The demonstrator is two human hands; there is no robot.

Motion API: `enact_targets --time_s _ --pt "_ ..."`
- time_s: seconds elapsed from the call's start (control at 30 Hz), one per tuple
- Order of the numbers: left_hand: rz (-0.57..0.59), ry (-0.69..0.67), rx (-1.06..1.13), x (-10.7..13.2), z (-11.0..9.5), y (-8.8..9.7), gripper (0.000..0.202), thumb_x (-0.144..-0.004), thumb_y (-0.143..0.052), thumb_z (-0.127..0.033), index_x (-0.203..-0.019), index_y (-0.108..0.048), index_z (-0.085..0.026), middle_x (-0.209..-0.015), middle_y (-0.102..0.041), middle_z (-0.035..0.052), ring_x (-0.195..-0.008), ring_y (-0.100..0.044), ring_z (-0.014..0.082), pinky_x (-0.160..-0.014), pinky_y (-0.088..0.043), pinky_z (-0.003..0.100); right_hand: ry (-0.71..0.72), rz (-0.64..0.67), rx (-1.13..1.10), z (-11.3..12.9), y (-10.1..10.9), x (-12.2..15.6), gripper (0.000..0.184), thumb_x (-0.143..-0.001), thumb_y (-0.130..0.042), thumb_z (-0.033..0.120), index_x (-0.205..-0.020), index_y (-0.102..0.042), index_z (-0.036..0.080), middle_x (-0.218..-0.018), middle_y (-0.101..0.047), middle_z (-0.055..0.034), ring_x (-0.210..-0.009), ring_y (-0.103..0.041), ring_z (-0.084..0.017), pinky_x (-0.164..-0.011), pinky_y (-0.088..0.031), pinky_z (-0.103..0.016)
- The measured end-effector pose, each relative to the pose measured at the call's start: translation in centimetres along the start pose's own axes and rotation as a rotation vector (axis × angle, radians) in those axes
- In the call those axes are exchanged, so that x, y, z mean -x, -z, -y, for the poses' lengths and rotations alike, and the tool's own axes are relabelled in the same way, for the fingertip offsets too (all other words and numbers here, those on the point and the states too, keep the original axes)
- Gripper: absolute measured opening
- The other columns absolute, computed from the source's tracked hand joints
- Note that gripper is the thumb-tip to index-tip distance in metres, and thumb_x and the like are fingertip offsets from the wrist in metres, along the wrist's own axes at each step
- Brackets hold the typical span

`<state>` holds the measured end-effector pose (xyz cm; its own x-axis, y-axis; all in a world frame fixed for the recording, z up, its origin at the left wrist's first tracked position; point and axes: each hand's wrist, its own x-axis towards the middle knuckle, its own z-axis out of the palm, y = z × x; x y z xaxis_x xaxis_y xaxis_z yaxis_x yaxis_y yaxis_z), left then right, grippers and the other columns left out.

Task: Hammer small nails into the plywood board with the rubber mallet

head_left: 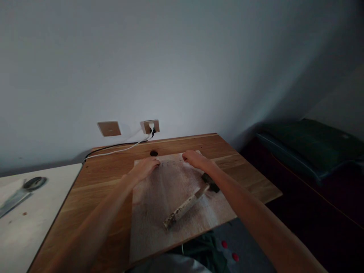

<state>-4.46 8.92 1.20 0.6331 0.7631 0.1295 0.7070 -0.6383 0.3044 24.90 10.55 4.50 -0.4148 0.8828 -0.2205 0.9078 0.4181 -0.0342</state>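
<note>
A pale wooden board [153,212] lies on the brown wooden table, its near edge reaching past the table's front. My left hand [147,167] rests near the board's far left part, fingers curled and pressed together. Close to the far right corner, my right hand [194,157] is closed in the same way, thumb against fingers. Whatever either hand holds is too small or hidden to make out. Between the hands, a row of several tiny dark marks [170,163] crosses the board. A hammer [184,208] with a worn, pale handle lies slantwise on the board, its dark head partly behind my right forearm.
The brown table [93,182] stands against a wall with a socket [151,126] and plugged-in cables [119,151]. A dark round hole [154,153] is beyond the board. On the left, a white surface [42,212] bears a roll of tape [34,183]. A dark green cushion-like thing [309,144] lies right.
</note>
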Motion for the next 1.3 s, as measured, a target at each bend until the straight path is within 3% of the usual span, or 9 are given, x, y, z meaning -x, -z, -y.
enact_targets --time_s 0.33,0.57,0.8,0.97,1.07,1.17,1.3 --pt "-0.188 0.164 0.144 -0.9 -0.1 -0.6 0.013 -0.097 -0.062 -0.020 -0.094 -0.075 -0.019 -0.095 -0.075 0.0067 -0.092 -0.071 0.0233 -0.088 -0.054 0.032 0.043 -0.050 -0.048 0.5 1.5 0.1 0.037 -0.101 -0.067 0.036 -0.133 -0.063 0.018 -0.134 -0.065 -0.0103 -0.112 -0.068 -0.026 -0.093 -0.060 -0.047" --pt "-0.128 0.116 0.108 -1.2 -0.9 -1.4 0.024 -0.090 -0.058 -0.008 -0.102 -0.077 -0.018 -0.107 -0.075 0.0102 -0.100 -0.072 0.0256 -0.093 -0.055 0.035 0.051 -0.011 -0.085 2.8 0.2 -0.8 0.037 -0.101 -0.067 0.036 -0.133 -0.063 0.019 -0.134 -0.065 -0.0103 -0.112 -0.068 -0.025 -0.093 -0.060 -0.046" --pt "-0.098 0.059 0.079 -2.0 -1.8 -1.9 0.031 -0.089 -0.054 0.000 -0.099 -0.077 -0.017 -0.102 -0.074 0.0097 -0.099 -0.071 0.0238 -0.093 -0.054 0.033 0.097 -0.035 -0.079 2.4 0.0 -0.8 0.037 -0.101 -0.067 0.036 -0.133 -0.063 0.019 -0.134 -0.065 -0.0104 -0.112 -0.068 -0.025 -0.094 -0.060 -0.047" --pt "-0.074 0.121 -0.053 -2.2 -2.3 -1.4 0.016 -0.099 -0.059 -0.016 -0.091 -0.073 -0.016 -0.099 -0.071 0.0102 -0.096 -0.070 0.0257 -0.087 -0.053 0.034 0.152 -0.072 -0.085 2.0 -0.6 -0.8 0.036 -0.101 -0.068 0.037 -0.132 -0.064 0.018 -0.132 -0.066 -0.0098 -0.111 -0.069 -0.025 -0.093 -0.060 -0.048" --pt "-0.124 0.177 -0.098 -2.5 -2.9 -1.1 0.021 -0.102 -0.063 -0.031 -0.088 -0.070 -0.017 -0.097 -0.070 0.0092 -0.090 -0.069 0.0242 -0.080 -0.051 0.032 0.169 -0.102 -0.100 2.0 -0.4 -0.5 0.018 -0.101 -0.064 0.020 -0.116 -0.073 0.014 -0.121 -0.071 -0.0109 -0.109 -0.069 -0.023 -0.096 -0.056 -0.040" --pt "-0.114 0.194 -0.094 -3.0 -3.4 -0.9 0.024 -0.102 -0.063 -0.037 -0.089 -0.069 -0.017 -0.094 -0.070 0.0086 -0.089 -0.069 0.0247 -0.078 -0.050 0.031 0.168 -0.159 -0.127 2.2 0.8 0.0 0.027 -0.099 -0.054 0.004 -0.108 -0.079 0.012 -0.117 -0.073 -0.0144 -0.110 -0.068 -0.022 -0.098 -0.050 -0.032" --pt "-0.066 0.175 -0.050 -3.4 -3.7 -1.2 0.019 -0.099 -0.068 -0.034 -0.102 -0.070 -0.016 -0.107 -0.071 0.0114 -0.094 -0.070 0.0272 -0.080 -0.052 0.034 0.155 -0.200 -0.167 2.6 2.6 0.4 0.030 -0.097 -0.055 0.006 -0.111 -0.080 0.014 -0.117 -0.076 -0.0131 -0.112 -0.068 -0.022 -0.100 -0.047 -0.031"
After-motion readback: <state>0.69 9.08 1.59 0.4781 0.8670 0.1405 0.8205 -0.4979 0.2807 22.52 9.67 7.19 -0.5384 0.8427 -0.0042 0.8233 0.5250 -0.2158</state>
